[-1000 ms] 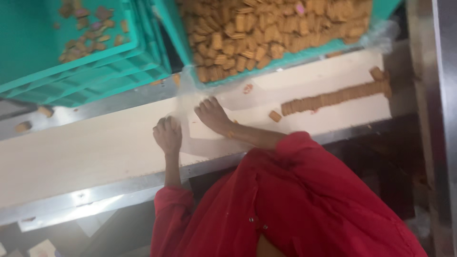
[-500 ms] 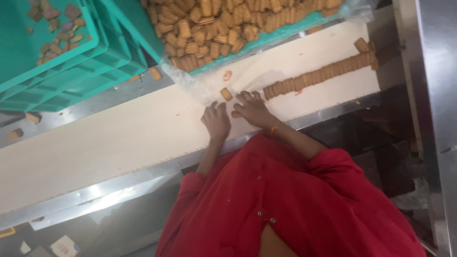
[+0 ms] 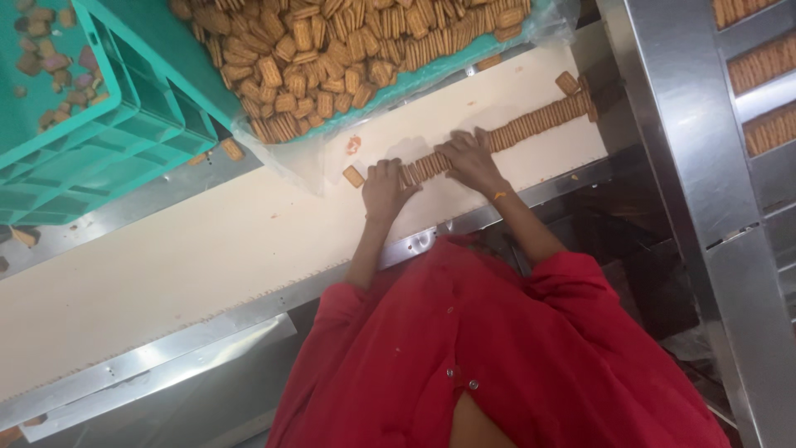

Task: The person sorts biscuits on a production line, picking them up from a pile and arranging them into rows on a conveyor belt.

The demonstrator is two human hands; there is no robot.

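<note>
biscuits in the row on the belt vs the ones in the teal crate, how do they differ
The row of biscuits stands on edge, packed face to face in one line on the cream belt; the crate biscuits lie jumbled in a loose heap. The left hand and right hand press on the row, while nothing touches the heap in the teal crate. Both are the same tan rectangular biscuits.

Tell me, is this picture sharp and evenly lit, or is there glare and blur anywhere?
Head view: mostly sharp, with both hands, left hand and right hand, crisp on the biscuit row; soft even light on the cream belt; bright glare on the steel frame at right; the red garment is slightly soft.
</note>
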